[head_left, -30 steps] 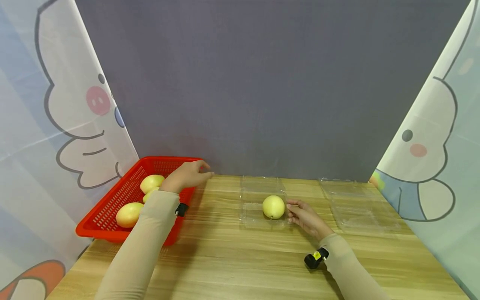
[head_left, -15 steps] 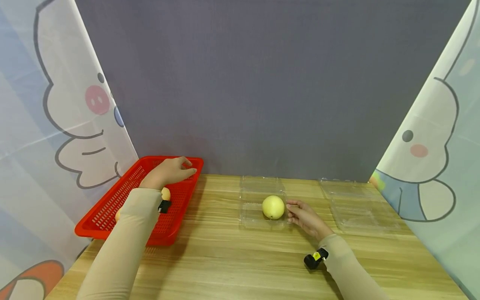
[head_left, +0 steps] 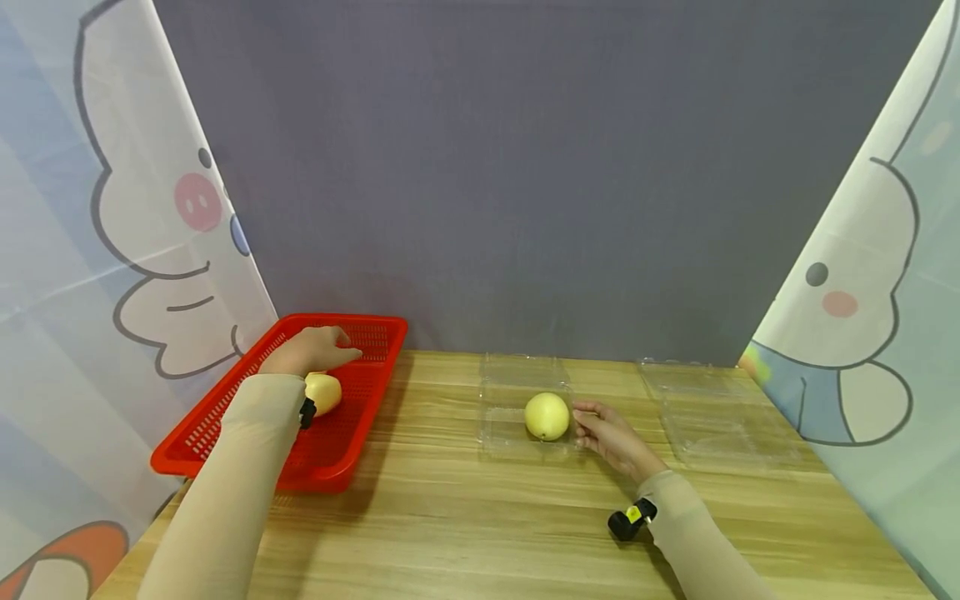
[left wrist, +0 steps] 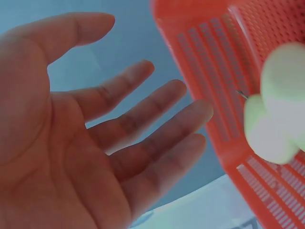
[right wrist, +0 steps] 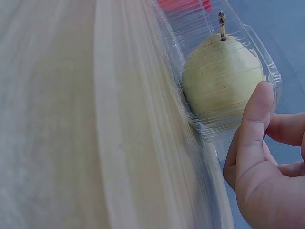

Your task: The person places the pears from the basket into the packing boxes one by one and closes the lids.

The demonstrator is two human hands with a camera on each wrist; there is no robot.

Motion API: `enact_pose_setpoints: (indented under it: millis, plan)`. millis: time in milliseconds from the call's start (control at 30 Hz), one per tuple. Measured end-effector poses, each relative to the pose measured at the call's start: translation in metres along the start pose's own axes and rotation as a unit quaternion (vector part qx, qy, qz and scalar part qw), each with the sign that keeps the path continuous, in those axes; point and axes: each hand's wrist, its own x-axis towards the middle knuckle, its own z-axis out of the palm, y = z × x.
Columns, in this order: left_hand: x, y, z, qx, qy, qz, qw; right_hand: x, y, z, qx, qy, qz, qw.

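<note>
Over the red basket point(head_left: 341, 467), my left hand point(head_left: 311, 350) hovers with relaxed, spread fingers and nothing in its grasp. In the left wrist view the palm point(left wrist: 71, 157) faces the camera, apart from the pale yellow-green pears point(left wrist: 269, 131). One pear point(head_left: 324, 394) shows below the hand in the head view; the forearm hides the others. My right hand point(head_left: 611, 437) pinches the right rim of a clear plastic clamshell container point(head_left: 498, 429) between thumb and fingers. A single pear point(right wrist: 221, 78) with a brown stem sits inside that container, near the thumb.
A second clear plastic container point(head_left: 727, 433) lies open farther right on the wooden table point(head_left: 465, 525). A grey backdrop point(head_left: 525, 167) stands behind the table, and cartoon-printed curtains point(head_left: 862, 375) flank both sides.
My left hand has moved left from the basket's right rim to above the pears inside. My right hand, the container and its pear have stayed in place.
</note>
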Motion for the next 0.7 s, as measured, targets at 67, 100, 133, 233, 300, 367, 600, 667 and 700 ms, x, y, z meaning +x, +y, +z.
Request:
enact_pose_setpoints:
  millis: [67,100,133,233,300,367,600,667,700]
  plan:
    - [0.001,-0.005,0.000,0.004,-0.011,-0.005,0.9999,0.000,0.000,0.000,-0.003,-0.003,-0.001,1.0000]
    - [0.001,-0.007,0.001,0.005,-0.016,-0.009,0.9998,0.000,0.000,0.000,-0.004,-0.004,-0.001,1.0000]
    - [0.001,-0.009,0.001,0.005,-0.020,-0.012,0.9997,0.000,0.000,-0.001,-0.005,-0.004,-0.001,1.0000]
    - [0.002,-0.016,0.002,0.004,-0.028,-0.019,0.9994,0.000,0.000,-0.001,-0.006,-0.005,-0.002,1.0000]
    - [0.003,-0.019,0.003,0.002,-0.030,-0.025,0.9992,0.000,0.001,-0.001,-0.005,-0.004,-0.002,1.0000]
    - [0.004,-0.024,0.005,0.003,-0.034,-0.031,0.9989,0.000,0.001,-0.001,-0.005,-0.004,-0.003,1.0000]
    - [0.002,-0.033,0.005,0.003,-0.053,-0.039,0.9978,0.001,0.003,0.000,-0.005,0.003,-0.004,1.0000]
    - [0.000,-0.035,0.005,-0.006,-0.053,-0.046,0.9975,0.001,0.004,0.000,-0.005,0.003,-0.006,1.0000]
    - [-0.001,-0.035,0.005,-0.014,-0.053,-0.054,0.9970,0.001,0.003,0.000,-0.005,0.003,-0.006,1.0000]
